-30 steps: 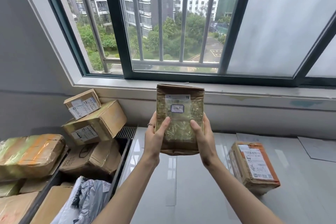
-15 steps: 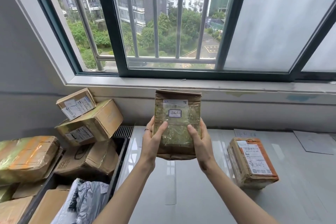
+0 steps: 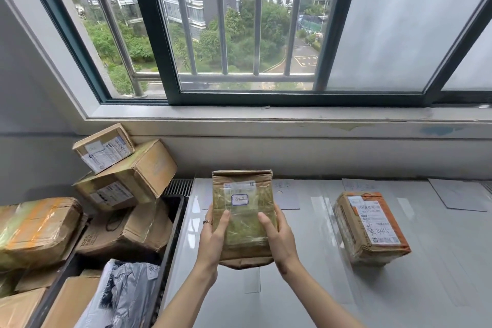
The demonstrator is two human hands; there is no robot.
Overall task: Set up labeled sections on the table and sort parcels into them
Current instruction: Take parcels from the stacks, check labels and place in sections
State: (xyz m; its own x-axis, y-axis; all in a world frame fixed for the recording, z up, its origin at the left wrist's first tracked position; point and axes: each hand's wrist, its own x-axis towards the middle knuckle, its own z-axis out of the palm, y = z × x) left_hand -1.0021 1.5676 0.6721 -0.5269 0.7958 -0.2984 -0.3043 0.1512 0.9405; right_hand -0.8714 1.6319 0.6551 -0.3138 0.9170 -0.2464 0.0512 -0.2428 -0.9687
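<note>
Parcels are the matter on this white table (image 3: 306,301), and the nearest to the viewer is a flat brown tape-wrapped parcel (image 3: 243,221) held upright over the table's left part, clear of the surface as far as can be seen. Its left edge is gripped by the left hand (image 3: 213,234), thumb across the front and fingers curled behind, with a ring on one finger; the right hand (image 3: 277,234) grips the right edge in the same way. On the face of this held parcel sits a small white sticker (image 3: 239,199) with handwriting too small to read. To the right of the held parcel, well apart from it, a taped cardboard box with an orange edge (image 3: 370,229) lies on the table, shipping label up. To the left of the held parcel, off the table's edge, a dark bin (image 3: 173,234) holds a heap of cardboard boxes (image 3: 125,181) and a grey plastic mailer bag (image 3: 127,293). Beyond the held parcel, paper sheets (image 3: 286,194) with faint writing lie flat along the table's far edge, one just behind the parcel and others further right. Past those stands the wall, and above it a barred window (image 3: 239,34) looking onto trees and apartment blocks.
</note>
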